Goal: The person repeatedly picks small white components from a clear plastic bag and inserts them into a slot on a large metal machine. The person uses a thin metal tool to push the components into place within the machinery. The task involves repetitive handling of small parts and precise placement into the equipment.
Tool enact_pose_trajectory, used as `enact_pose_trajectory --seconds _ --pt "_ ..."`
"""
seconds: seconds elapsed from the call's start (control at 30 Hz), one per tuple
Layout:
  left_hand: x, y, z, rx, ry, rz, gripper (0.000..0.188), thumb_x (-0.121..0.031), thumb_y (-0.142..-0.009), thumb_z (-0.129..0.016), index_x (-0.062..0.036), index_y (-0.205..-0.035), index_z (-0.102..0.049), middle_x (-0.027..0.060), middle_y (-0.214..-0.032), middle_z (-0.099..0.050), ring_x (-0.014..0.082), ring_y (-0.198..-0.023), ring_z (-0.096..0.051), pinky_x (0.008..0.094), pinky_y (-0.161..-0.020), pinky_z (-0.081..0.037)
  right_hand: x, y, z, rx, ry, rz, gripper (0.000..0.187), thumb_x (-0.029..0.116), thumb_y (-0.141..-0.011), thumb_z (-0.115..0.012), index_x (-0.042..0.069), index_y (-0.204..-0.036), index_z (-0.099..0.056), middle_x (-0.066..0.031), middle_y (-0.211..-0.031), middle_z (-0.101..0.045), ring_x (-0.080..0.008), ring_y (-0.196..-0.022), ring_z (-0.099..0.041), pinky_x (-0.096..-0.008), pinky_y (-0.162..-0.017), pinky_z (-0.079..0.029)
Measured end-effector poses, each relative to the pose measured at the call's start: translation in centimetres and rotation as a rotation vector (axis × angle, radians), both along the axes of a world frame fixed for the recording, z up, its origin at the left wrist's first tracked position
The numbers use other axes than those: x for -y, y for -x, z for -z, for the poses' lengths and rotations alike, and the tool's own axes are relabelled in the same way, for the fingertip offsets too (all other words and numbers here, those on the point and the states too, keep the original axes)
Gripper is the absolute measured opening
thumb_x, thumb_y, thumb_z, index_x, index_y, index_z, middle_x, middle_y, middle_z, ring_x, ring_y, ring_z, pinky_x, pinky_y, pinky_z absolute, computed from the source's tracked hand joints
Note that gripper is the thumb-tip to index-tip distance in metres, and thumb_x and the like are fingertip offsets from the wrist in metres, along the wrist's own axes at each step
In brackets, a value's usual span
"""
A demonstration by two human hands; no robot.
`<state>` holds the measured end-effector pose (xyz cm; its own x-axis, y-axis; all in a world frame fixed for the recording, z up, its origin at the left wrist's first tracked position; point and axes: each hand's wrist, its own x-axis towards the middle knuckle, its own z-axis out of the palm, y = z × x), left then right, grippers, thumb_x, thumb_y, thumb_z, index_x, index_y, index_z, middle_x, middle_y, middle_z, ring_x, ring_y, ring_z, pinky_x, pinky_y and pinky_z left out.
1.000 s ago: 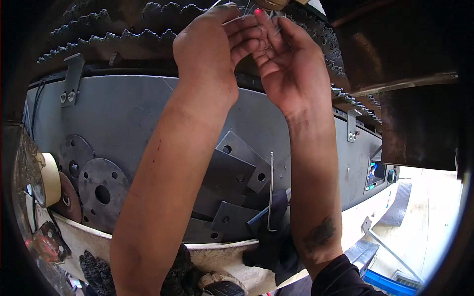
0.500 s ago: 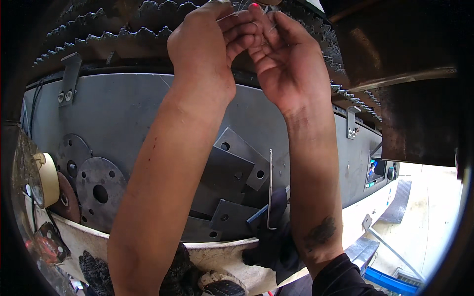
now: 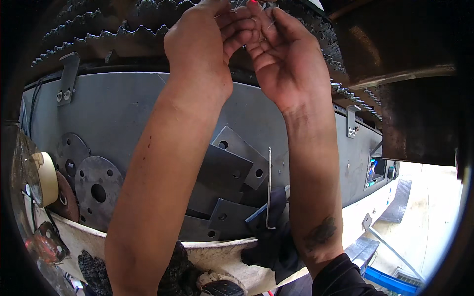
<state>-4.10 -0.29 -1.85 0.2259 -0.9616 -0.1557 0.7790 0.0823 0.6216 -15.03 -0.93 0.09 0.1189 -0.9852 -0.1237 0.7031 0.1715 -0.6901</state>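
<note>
My left hand [image 3: 203,35] and my right hand [image 3: 291,54] are raised close together at the top edge, fingers curled and touching or nearly so. Thin pale wire-like strands [image 3: 239,6] show among the fingertips, and both hands seem closed on them. A small red glow [image 3: 253,1] lies on a fingertip between the hands. The picture's upper edge cuts off part of the left fingers and whatever lies beyond. Just behind the hands run dark metal slats [image 3: 106,35] with jagged, crusted edges.
Below my forearms, a grey metal panel [image 3: 123,98] backs a pale ledge holding flat drilled plates [image 3: 222,170], round flanges [image 3: 98,192] and a long hex key [image 3: 269,187]. Masking tape [image 3: 48,180] stands left, a knitted glove [image 3: 94,271] lower left. A dark beam [image 3: 419,118] juts in at right.
Both hands keep the same grip and shift very slightly up in the picture. The whole scene slides a little left as the view moves.
</note>
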Motion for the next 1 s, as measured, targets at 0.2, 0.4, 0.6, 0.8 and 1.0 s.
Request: enact_pose_trajectory --seconds 0.2,0.4,0.6,0.8,1.0 --pt "0.1 0.1 0.1 0.007 -0.002 0.006 0.018 -0.012 -0.09 -0.047 0.0025 -0.099 -0.055 0.0126 -0.089 -0.063 0.0177 -0.079 -0.063 0.027 -0.073 -0.052 0.1 0.0 0.1 -0.003 -0.026 0.018 0.019 0.01 -0.093 -0.046 -0.005 -0.1 -0.056 -0.0148 -0.093 -0.067 -0.0182 -0.083 -0.063 -0.0288 -0.077 -0.051" --pt "0.0 0.3 0.0 0.007 -0.015 -0.005 0.018 -0.012 -0.09 -0.048 0.0024 -0.099 -0.055 0.0129 -0.089 -0.064 0.0179 -0.078 -0.063 0.027 -0.073 -0.053 0.2 0.2 0.3 0.005 -0.004 -0.012 0.019 0.01 -0.093 -0.046 -0.005 -0.1 -0.056 -0.0158 -0.094 -0.067 -0.0182 -0.083 -0.063 -0.0289 -0.077 -0.052" --pt "0.0 0.4 0.0 0.01 -0.021 -0.011 0.018 -0.012 -0.09 -0.048 0.0024 -0.099 -0.055 0.0131 -0.088 -0.064 0.0181 -0.077 -0.064 0.0267 -0.072 -0.054 0.4 0.3 0.3 0.031 -0.031 -0.003 0.017 0.01 -0.093 -0.046 -0.004 -0.099 -0.053 -0.017 -0.094 -0.067 -0.0193 -0.082 -0.063 -0.0294 -0.078 -0.052" --pt "0.1 0.0 0.0 -0.007 0.019 0.002 0.016 -0.013 -0.09 -0.049 0.0015 -0.095 -0.055 0.0138 -0.087 -0.064 0.0186 -0.076 -0.064 0.0276 -0.071 -0.054 0.6 0.5 0.3 0.077 -0.018 -0.033 0.02 0.012 -0.092 -0.047 -0.006 -0.1 -0.048 -0.0229 -0.094 -0.065 -0.0237 -0.081 -0.063 -0.0331 -0.077 -0.052" --pt "0.0 0.2 -0.5 -0.054 -0.013 0.008 0.017 -0.016 -0.089 -0.051 0.0004 -0.092 -0.054 0.0148 -0.084 -0.064 0.0199 -0.076 -0.064 0.0284 -0.07 -0.052 -0.6 0.5 -1.4 0.188 -0.093 0.029 0.03 0.025 -0.09 -0.05 0.001 -0.099 -0.035 -0.0361 -0.098 -0.059 -0.0358 -0.087 -0.061 -0.0421 -0.082 -0.05"
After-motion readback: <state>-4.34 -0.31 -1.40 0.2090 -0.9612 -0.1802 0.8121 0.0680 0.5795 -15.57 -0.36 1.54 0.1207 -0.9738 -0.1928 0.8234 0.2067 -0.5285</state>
